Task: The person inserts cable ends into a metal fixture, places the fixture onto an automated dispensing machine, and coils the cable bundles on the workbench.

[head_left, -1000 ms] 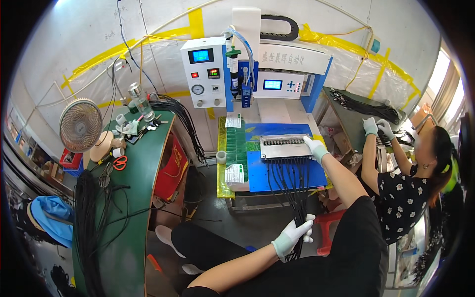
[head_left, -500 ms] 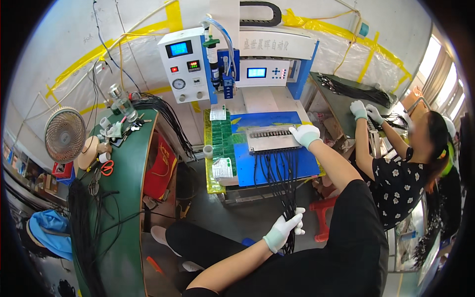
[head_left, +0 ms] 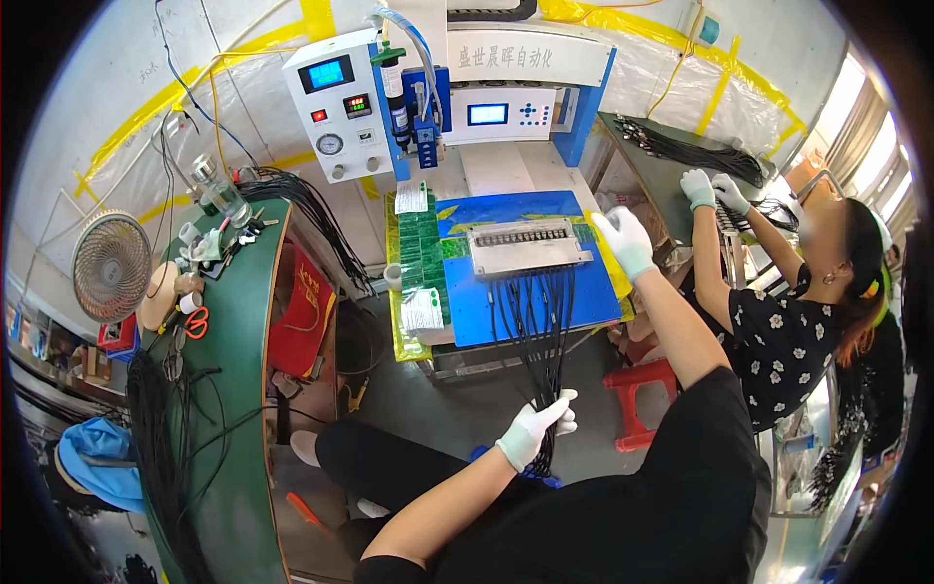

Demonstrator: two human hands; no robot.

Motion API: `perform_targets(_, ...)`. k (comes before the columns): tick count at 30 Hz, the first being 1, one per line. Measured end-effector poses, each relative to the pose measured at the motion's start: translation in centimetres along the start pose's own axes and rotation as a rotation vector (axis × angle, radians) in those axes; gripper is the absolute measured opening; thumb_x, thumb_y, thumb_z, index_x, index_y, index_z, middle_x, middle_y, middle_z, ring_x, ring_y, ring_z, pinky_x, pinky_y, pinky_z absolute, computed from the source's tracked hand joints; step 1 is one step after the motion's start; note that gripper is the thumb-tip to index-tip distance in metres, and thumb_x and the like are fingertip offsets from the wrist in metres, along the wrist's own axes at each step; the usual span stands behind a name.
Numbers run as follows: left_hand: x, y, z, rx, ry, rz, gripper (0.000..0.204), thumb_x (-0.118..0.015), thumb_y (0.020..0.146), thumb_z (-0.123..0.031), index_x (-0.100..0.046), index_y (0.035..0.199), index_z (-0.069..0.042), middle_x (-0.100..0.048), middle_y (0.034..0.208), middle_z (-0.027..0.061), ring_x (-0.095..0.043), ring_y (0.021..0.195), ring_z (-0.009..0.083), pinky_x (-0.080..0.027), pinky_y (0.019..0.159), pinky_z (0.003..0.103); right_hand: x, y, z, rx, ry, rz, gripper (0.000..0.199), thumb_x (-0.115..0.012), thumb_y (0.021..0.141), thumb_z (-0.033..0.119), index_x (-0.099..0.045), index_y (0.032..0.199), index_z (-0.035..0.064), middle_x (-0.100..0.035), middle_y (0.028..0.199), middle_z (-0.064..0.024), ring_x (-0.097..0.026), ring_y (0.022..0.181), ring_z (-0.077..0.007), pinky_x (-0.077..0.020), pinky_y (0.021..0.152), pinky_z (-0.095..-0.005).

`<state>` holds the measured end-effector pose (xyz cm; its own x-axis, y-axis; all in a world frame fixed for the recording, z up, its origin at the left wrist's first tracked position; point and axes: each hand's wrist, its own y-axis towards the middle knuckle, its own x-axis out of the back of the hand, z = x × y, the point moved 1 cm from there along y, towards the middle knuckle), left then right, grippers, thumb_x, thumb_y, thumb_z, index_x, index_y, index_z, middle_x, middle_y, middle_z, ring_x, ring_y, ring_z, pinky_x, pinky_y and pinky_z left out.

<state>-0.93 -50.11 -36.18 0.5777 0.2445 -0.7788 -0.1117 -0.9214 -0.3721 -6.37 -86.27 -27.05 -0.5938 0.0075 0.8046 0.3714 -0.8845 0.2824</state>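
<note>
My left hand (head_left: 530, 433), in a white glove, is closed around a bundle of thin black cables (head_left: 545, 360) below the front of the machine bed. The upper ends of the cables run into a silver metal fixture (head_left: 530, 259) with a row of small dark slots along its top. This fixture lies on a blue plate (head_left: 584, 310). To its right hovers my gloved right hand (head_left: 628, 243), apart from the metal, thumb and fingers spread and nothing in them.
A dispensing head (head_left: 425, 141) hangs above the bed, beside a white control box (head_left: 336, 117). The green table (head_left: 243, 360) at left carries scissors (head_left: 197, 323), a fan (head_left: 112, 265) and black cables. At right sits a co-worker (head_left: 788, 321) in gloves; a red stool (head_left: 637, 404) stands between us.
My right hand has let go of the fixture's right end and moved off to its right, fingers opening. The left hand keeps its hold on the cables. The whole view has shifted slightly.
</note>
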Motion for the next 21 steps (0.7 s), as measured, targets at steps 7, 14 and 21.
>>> perform_targets(7,1.0,3.3,-3.2,-0.052,0.055,-0.037,0.04,-0.065,0.099,-0.025,-0.056,0.131,-0.003,-0.064,0.094,0.0026,-0.065,0.082,0.0169,-0.055,0.081,0.035,0.6,-7.5,-8.3,-0.03,0.369,-0.025,0.024,-0.072,0.092,0.021,-0.069,0.106,0.0017,-0.071,0.096,-0.0094,-0.067,0.087,-0.016,-0.0524,0.083,-0.0306)
perform_targets(14,1.4,4.0,-3.1,-0.057,0.046,-0.028,0.038,-0.064,0.1,-0.024,-0.057,0.131,-0.003,-0.064,0.095,0.0029,-0.064,0.082,0.0161,-0.055,0.08,0.035,-1.3,-5.0,-0.6,0.463,0.066,0.055,0.039,-0.08,0.079,0.026,-0.071,0.113,0.0076,-0.069,0.107,-0.0115,-0.066,0.096,-0.0293,-0.0513,0.088,-0.0388)
perform_targets(21,2.0,6.8,-7.0,-0.141,0.114,-0.084,0.027,-0.066,0.098,-0.021,-0.063,0.119,-0.004,-0.069,0.1,0.0071,-0.069,0.084,0.0181,-0.057,0.085,0.037,-2.5,-6.1,-2.8,0.397,0.209,-0.007,0.04,-0.078,0.08,0.021,-0.07,0.116,0.0073,-0.069,0.112,-0.0118,-0.063,0.106,-0.0303,-0.0483,0.096,-0.0407)
